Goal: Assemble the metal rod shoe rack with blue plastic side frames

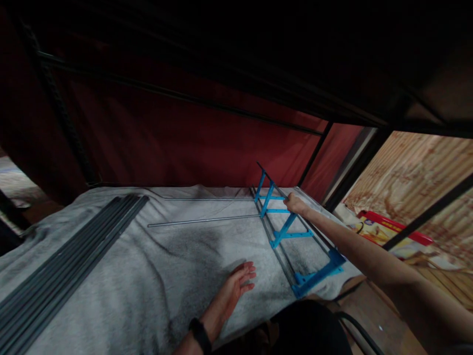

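Red curtain (192,143) fills the back, top half of frame nearly black, detail lost there. Grey blanket (121,281) covers the flat surface below; what lies under it is hidden. Bundle of dark long rails (62,268) lies on the blanket at left, running diagonally, lower end cut off by the frame edge. Blue-bracket frame (291,236) sits on the blanket's right side: thin metal rods joined by blue plastic cross pieces, far end tilted up, near end at the blanket edge. Two thin steel rods (205,219) lie flat, pointing from the frame toward the left, roughly parallel, slightly apart. Right hand (295,203) reaches out to the frame's upper part, grip closed around a blue cross piece or the rod beside it; which one is hard to tell, fingers mostly hidden. Left hand (238,282) rests flat on the blanket, fingers spread loosely, holding nothing, near the frame's lower end but apart from it. Dark wristband (199,334) on left wrist. Red-edged box (388,229) on the floor at right, partly hidden behind the arm.
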`<state>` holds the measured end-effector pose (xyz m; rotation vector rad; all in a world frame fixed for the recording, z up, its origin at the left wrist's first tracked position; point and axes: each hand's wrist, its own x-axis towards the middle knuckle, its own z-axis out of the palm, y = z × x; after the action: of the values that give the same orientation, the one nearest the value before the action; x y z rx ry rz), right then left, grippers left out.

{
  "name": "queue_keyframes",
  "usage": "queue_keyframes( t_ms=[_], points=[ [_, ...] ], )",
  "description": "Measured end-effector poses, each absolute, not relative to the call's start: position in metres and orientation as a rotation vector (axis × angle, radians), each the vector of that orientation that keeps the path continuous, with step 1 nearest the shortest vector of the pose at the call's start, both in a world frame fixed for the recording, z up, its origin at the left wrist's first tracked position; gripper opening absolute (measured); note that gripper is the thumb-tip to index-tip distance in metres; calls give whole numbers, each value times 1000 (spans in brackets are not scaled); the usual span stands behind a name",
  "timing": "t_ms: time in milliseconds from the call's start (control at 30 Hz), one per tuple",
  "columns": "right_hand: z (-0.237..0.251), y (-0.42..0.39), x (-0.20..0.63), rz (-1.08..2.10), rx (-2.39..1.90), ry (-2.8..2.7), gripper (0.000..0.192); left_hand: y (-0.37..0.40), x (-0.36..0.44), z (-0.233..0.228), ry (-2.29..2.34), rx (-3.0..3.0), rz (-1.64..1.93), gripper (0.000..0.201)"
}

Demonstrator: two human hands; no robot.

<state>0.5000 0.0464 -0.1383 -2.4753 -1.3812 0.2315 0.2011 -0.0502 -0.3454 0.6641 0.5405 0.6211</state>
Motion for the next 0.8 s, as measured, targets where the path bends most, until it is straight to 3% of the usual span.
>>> queue_keyframes(
  t_ms=[233,433,633,800],
  points=[
    [-136,28,507,446,-2330,-1298,26,-52,207,-349,615,667,597,48],
    [-156,-16,525,672,-1910,-1134,34,-54,216,-347,644,687,602,49],
    [-219,-89,544,861,-1715,-774,23,-50,220,-354,692,814,668,48],
    [-282,-134,533,1218,-1613,-703,20,-33,231,-361,853,962,803,47]
  ],
)
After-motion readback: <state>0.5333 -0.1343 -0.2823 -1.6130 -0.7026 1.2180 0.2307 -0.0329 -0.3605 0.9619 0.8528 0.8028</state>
